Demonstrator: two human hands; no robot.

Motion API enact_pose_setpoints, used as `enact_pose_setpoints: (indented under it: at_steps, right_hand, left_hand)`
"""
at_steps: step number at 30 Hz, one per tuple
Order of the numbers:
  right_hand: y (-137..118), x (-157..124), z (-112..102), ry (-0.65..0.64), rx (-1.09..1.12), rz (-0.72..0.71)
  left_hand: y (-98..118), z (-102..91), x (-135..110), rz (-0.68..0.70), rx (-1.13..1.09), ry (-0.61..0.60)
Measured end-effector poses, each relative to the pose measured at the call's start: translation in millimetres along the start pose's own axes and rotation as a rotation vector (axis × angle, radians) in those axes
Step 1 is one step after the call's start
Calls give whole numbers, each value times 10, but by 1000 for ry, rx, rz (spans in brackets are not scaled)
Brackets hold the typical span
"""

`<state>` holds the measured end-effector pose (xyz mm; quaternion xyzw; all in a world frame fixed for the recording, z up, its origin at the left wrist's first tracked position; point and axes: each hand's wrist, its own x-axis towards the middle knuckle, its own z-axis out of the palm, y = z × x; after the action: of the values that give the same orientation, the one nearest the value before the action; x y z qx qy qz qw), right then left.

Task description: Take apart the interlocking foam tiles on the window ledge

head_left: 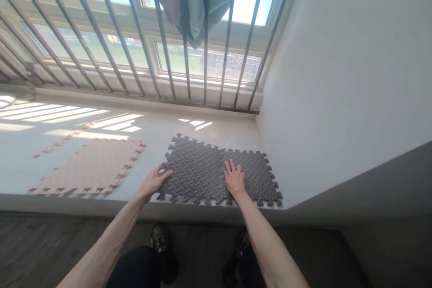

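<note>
Spreading both bare hands, a person touches two dark grey interlocking foam tiles (194,171), joined edge to edge at a seam. The left hand (153,182) lies open at the outer edge of the left tile, its fingers on the toothed border. The right hand (234,177) lies open and palm down on the right tile, just beside the seam, with its fingers spread; neither hand closes on anything. One pale pink foam tile (89,166) lies near the left hand, and one narrow pink foam edge strip (60,140) lies just beyond it. All of these rest on a smooth pale grey concrete window ledge (151,121) striped with sunlight, beside a white plaster wall (337,76). Above are dark metal window bars (162,31) and a bunched teal curtain (189,4) — below, two dark shoes (160,238) stand on a dark wooden floor (67,234).
</note>
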<state>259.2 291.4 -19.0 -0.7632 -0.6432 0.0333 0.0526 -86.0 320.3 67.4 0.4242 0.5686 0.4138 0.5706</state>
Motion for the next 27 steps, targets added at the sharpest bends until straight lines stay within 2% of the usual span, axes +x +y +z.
enact_pose_setpoints:
  at_steps: [8, 13, 18, 22, 27]
  right_hand:
    - [11, -1, 3, 7, -15, 1]
    - [17, -4, 7, 7, -46, -12]
    - [6, 11, -1, -19, -53, 0]
    - [-10, 25, -14, -42, -38, 11]
    - [-21, 29, -55, -52, -32, 4]
  left_hand:
    - [181, 86, -61, -2, -24, -17]
    - [189, 112, -137, 1, 1, 17]
    - [373, 164, -124, 69, 117, -50]
    - [692, 349, -118, 191, 285, -141]
    - [1136, 800, -350, 451, 805, -76]
